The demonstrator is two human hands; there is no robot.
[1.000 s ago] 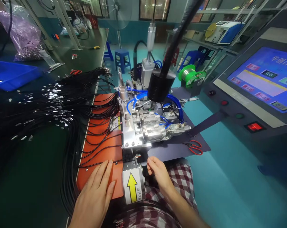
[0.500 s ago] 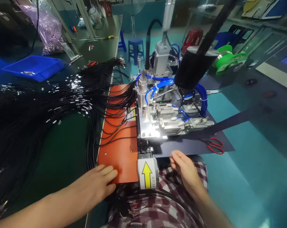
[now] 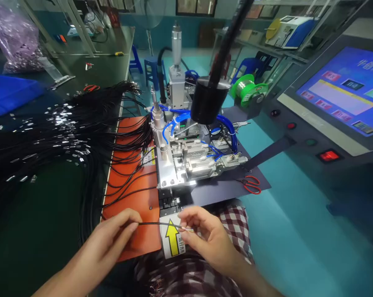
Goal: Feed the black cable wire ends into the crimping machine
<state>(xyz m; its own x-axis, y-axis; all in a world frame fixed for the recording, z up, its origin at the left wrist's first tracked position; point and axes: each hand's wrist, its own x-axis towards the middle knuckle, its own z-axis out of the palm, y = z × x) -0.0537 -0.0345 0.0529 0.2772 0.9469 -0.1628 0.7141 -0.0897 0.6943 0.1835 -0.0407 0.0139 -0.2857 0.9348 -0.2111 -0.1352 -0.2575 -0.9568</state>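
A black cable (image 3: pixel 155 223) stretches between my two hands above the front of the orange plate (image 3: pixel 143 243). My left hand (image 3: pixel 116 233) pinches it near the plate's front edge. At the cable's other end, where thin stripped wires show, my right hand (image 3: pixel 205 235) has its thumb and fingertips around the tip. Just below the cable is a white label with a yellow arrow (image 3: pixel 172 238). Behind my hands stands a metal machine (image 3: pixel 186 161) with blue tubes. Several black cables run from its left side across the orange plate.
A large pile of black cables (image 3: pixel 69 123) with shiny ends covers the left table, near a blue tray (image 3: pixel 13 93). Red-handled scissors (image 3: pixel 252 185) lie right of the machine. A black cylinder (image 3: pixel 209 99) hangs over it. A control screen (image 3: pixel 347 88) stands at the right.
My left hand has lifted off the orange plate and now pinches a cable. My right hand has come left to the cable's end. The view has turned right, bringing in the control screen.
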